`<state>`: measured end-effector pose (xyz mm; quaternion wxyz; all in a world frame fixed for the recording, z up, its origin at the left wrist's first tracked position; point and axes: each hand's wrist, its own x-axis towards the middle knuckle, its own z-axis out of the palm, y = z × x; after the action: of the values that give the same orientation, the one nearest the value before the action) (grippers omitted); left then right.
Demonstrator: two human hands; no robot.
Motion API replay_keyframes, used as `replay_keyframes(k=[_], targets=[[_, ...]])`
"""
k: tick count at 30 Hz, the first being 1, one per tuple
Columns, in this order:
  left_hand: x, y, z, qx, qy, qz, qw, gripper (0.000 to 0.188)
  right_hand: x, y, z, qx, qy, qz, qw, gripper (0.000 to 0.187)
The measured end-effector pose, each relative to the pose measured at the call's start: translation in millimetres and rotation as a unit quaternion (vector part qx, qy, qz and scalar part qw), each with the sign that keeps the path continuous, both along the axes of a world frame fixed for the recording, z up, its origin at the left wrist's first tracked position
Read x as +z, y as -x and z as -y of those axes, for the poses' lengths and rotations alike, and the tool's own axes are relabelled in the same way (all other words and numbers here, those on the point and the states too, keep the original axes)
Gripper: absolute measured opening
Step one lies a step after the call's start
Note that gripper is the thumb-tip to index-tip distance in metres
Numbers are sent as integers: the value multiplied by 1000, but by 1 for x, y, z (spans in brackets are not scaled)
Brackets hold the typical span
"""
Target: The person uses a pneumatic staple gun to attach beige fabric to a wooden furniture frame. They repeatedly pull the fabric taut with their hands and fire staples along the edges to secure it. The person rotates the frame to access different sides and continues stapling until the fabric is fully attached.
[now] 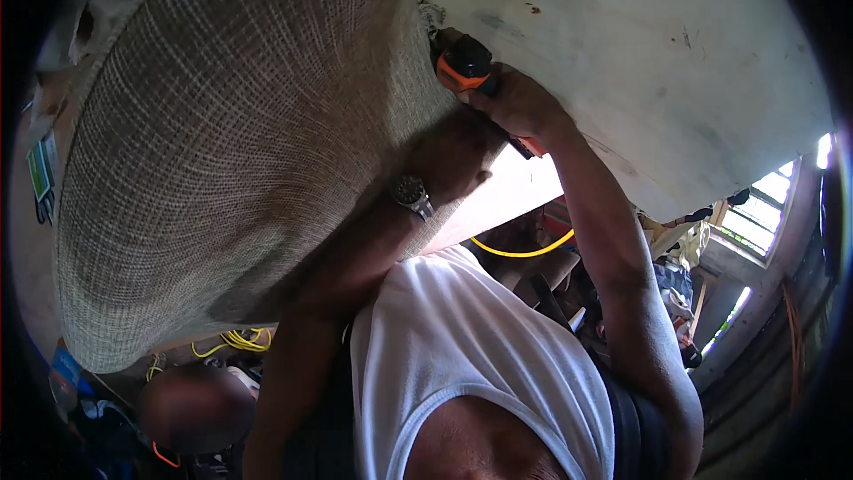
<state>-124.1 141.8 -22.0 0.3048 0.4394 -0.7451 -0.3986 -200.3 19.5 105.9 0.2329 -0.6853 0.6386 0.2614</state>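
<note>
White shirt (pixel 484 338) on the wearer's chest, closest to camera. Right hand (pixel 526 108) wrapped closed round the orange-and-black power tool (pixel 464 62). Left hand (pixel 451 160), wearing a watch (pixel 410 193), lies against the woven fabric (pixel 240 124) just below the tool; fingers in shadow, can't tell if it's gripping or how far open. Tool sits upper middle, beyond the left hand, long axis slanting from upper left to lower right, head end up by the fabric's edge next to the pale panel (pixel 640 53). Contact there: can't tell. Right hand nearer the tool, left nearer the fabric. Farther out: yellow hose (pixel 520 254) below the panel, yellow cord (pixel 235 341) lower left, slatted window (pixel 762 209) right.
</note>
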Motion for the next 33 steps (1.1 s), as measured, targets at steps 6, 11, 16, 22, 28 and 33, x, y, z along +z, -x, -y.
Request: replay_keyframes(k=[6,11,16,22,28,33], targets=[[4,32,-29,19,223,156,962,72,6,-5,-2,5,4,-23,1000,61],[1,35,-27,4,202,125,971,61,17,-21,-3,-3,-14,-22,1000,63],[15,18,-23,-41,178,106,977,48,0,19,-3,-26,6,11,1000,65],[-5,30,-24,5,206,100,973,41,61,10,-22,-87,24,52,995,66],[-3,28,-25,-6,187,84,979,40,63,-4,-12,-90,-18,25,996,69],[0,32,-29,-38,166,75,983,38,15,-2,-19,-22,16,9,1000,67]])
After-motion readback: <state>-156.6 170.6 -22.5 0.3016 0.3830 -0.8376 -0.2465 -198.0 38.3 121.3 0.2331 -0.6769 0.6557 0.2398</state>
